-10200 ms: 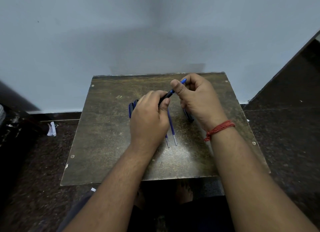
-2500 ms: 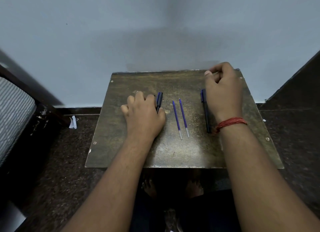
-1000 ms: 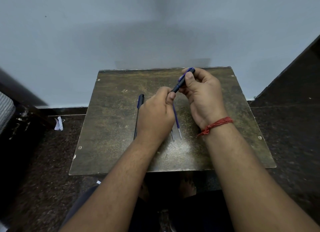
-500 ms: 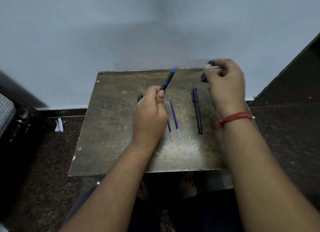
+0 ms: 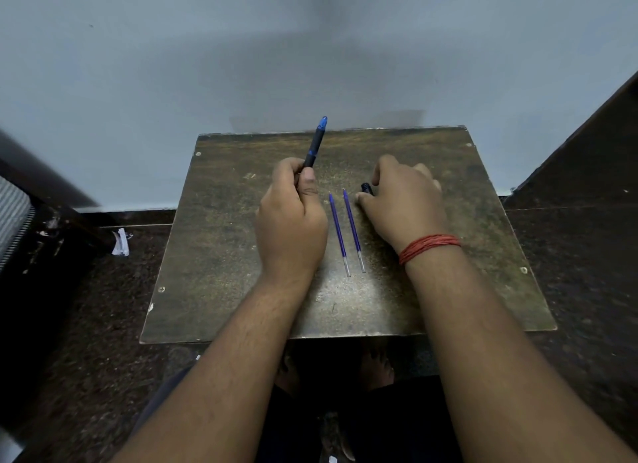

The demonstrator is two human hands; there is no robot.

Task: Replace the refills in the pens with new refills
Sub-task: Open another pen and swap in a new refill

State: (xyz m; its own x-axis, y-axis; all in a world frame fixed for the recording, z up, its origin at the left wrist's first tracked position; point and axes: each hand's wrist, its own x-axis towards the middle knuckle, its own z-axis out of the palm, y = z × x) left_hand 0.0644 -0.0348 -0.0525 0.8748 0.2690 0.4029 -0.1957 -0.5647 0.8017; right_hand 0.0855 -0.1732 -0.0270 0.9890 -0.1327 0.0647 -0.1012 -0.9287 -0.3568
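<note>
Hands parted: left hand (image 5: 291,221) gripped the uncapped pen (image 5: 315,144) upright, while right hand (image 5: 402,200), down from a moment earlier, set its cap (image 5: 367,188) beside two refills (image 5: 345,233) on the table (image 5: 221,255), opening the swap.

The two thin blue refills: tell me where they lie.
The two thin blue refills lie side by side mid-table, between the left hand and the right hand.

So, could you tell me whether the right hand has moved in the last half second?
Yes. The right hand has come down from the table's far edge toward its middle, and now rests beside the two refills.
</note>
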